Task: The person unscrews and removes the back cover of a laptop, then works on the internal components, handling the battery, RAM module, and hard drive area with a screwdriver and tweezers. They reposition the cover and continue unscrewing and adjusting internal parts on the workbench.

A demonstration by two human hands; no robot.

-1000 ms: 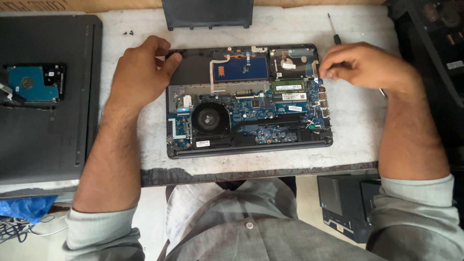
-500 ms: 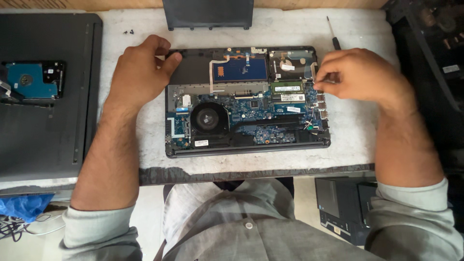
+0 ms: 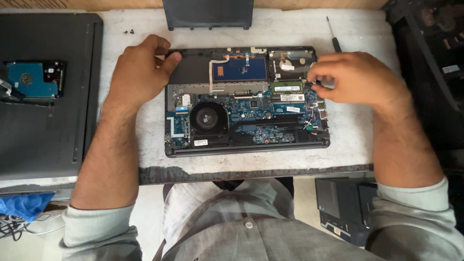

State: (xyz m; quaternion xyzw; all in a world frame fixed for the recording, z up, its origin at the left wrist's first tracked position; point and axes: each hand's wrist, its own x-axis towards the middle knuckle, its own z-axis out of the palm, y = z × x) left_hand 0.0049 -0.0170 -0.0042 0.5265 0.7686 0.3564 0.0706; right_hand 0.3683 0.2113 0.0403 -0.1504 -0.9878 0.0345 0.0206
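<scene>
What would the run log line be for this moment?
left hand: gripping corner of open laptop | right hand: fingertips at laptop's right edge | screwdriver: lying on table

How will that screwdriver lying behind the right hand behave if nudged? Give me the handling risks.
The screwdriver looks thin and round-shafted, so it would probably roll across the flat white table if pushed sideways. It seems light and stiff, easy to lift by its dark handle. The right hand lies close in front of it, so a backward knock could send it off.
</scene>
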